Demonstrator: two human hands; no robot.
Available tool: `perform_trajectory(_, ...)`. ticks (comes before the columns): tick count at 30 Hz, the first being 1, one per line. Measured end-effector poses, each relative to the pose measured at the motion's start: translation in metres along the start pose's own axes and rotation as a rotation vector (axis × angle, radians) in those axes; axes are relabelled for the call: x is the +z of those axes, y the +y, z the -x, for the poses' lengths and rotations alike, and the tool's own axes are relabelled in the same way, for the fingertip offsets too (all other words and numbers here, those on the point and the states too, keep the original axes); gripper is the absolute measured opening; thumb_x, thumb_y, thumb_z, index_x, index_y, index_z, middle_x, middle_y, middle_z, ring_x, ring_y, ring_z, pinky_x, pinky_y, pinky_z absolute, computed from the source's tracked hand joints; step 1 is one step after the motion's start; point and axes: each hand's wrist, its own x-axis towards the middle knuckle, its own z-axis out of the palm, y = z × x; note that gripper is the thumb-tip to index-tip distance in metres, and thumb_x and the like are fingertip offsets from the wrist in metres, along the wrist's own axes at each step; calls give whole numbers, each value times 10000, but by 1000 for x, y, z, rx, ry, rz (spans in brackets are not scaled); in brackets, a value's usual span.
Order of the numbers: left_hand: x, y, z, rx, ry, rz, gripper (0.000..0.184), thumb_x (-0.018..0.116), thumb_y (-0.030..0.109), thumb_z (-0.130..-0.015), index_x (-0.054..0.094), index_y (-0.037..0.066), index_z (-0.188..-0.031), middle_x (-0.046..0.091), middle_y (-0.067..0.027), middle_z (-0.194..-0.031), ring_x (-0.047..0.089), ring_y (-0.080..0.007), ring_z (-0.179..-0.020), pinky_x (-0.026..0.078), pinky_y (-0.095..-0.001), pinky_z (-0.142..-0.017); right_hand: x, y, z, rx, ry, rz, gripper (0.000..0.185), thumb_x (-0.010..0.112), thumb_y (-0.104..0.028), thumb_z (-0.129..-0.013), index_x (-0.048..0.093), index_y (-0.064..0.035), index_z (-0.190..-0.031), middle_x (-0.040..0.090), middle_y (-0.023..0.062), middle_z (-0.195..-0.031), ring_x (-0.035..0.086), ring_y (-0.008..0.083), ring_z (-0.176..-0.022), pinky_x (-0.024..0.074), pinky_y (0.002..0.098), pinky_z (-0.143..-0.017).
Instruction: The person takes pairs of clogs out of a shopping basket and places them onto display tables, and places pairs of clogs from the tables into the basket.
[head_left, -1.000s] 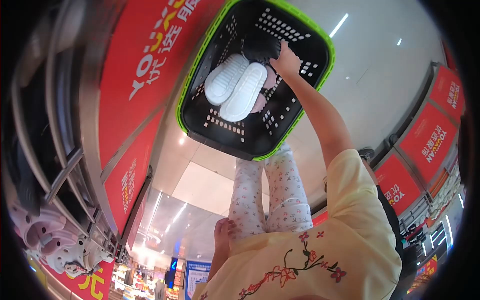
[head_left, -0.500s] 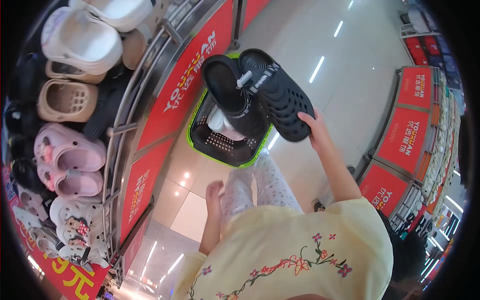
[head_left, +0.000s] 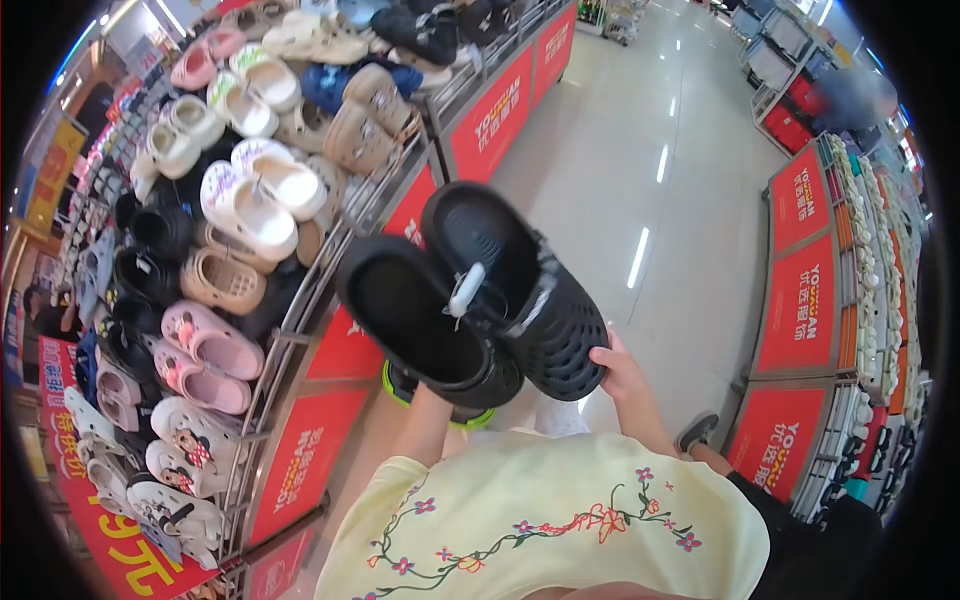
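A pair of black clogs (head_left: 560, 335) with holes in the toes is held up in front of me, openings facing me. A white tag (head_left: 467, 290) hangs between the two shoes, which look tied together. My right hand (head_left: 618, 368) grips the toe of the right-hand clog, thumb on top. My left hand (head_left: 432, 398) is behind the toe of the left-hand clog; its fingers are hidden, so its hold cannot be made out. Below the clogs, partly covered by them, is a dark shopping basket with a green rim (head_left: 476, 420).
On the left a rack carries many clogs, among them white clogs (head_left: 265, 195), tan clogs (head_left: 222, 278) and pink clogs (head_left: 207, 355). A red-panelled shelf (head_left: 795, 340) lines the right side. Tiled floor (head_left: 640, 150) runs between. Another person's shoe (head_left: 698, 432) shows at right.
The clogs have come closer to me and lower. My left hand has risen from beside my leg to behind the left-hand clog. The view has tilted up, showing more of the rack.
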Motion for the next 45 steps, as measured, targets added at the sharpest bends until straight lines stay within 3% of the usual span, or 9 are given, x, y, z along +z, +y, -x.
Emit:
perform_trajectory(6, 56, -83, -80, -88, -30, -74, 600, 316, 494, -864, 307, 58, -1277, 354, -115, -1299, 365, -245, -1174, 274, -377, -987, -52, -97, -1, -118, -34, 179, 832, 739, -169, -601, 281, 17, -1271, 438, 102, -1197, 416, 187, -1118, 312, 297, -949)
perform_trajectory(11, 87, -138, -138, -126, -56, -118, 606, 315, 498, -862, 304, 58, -1279, 352, -116, -1300, 363, -245, -1175, 272, -377, -988, -133, -165, -5, -124, -50, -21, 763, 726, -180, -623, 316, 4, -1241, 459, 102, -1175, 463, 184, -1077, 372, 301, -916)
perform_trajectory(20, 104, -156, -199, -152, -60, -200, 616, 313, 506, -859, 299, 58, -1282, 349, -118, -1301, 361, -247, -1178, 270, -377, -990, -167, -191, -35, -168, -16, -187, 676, 677, -191, -689, 322, -2, -1232, 475, 95, -1157, 479, 179, -1051, 381, 307, -908)
perform_trajectory(26, 86, -172, -250, -137, 3, -151, 623, 312, 511, -857, 296, 58, -1284, 347, -120, -1302, 359, -247, -1179, 268, -377, -992, -167, -225, -80, -310, 155, 12, 593, 539, -265, -804, 275, -17, -1274, 395, 127, -1247, 412, 207, -1139, 339, 328, -947)
perform_trajectory(35, 98, -147, -419, -110, -69, -106, 633, 310, 519, -854, 291, 59, -1288, 345, -122, -1304, 356, -249, -1182, 266, -377, -994, -169, -337, -215, -550, 196, 246, 562, 275, -419, -900, 235, -32, -1306, 314, 110, -1314, 325, 204, -1201, 254, 323, -998)
perform_trajectory(39, 102, -136, -484, -99, -70, -100, 638, 309, 523, -852, 288, 59, -1289, 343, -123, -1305, 355, -249, -1183, 265, -376, -995, -191, -358, -265, -478, 226, 129, 556, 236, -441, -901, 264, -49, -1295, 329, 99, -1310, 326, 203, -1200, 259, 333, -993)
perform_trajectory(44, 112, -125, -542, -52, -41, -101, 644, 308, 527, -850, 286, 59, -1291, 342, -124, -1306, 353, -250, -1184, 264, -376, -997, -214, -332, -295, -234, 256, -194, 577, 260, -506, -875, 277, -109, -1295, 376, 92, -1275, 377, 199, -1159, 304, 401, -949)
perform_trajectory(45, 115, -121, -555, -38, -37, -104, 645, 308, 528, -850, 285, 59, -1292, 341, -124, -1306, 353, -250, -1185, 264, -376, -997, -223, -324, -300, -135, 167, -223, 584, 286, -503, -871, 251, -109, -1301, 377, 103, -1267, 379, 207, -1153, 303, 405, -942)
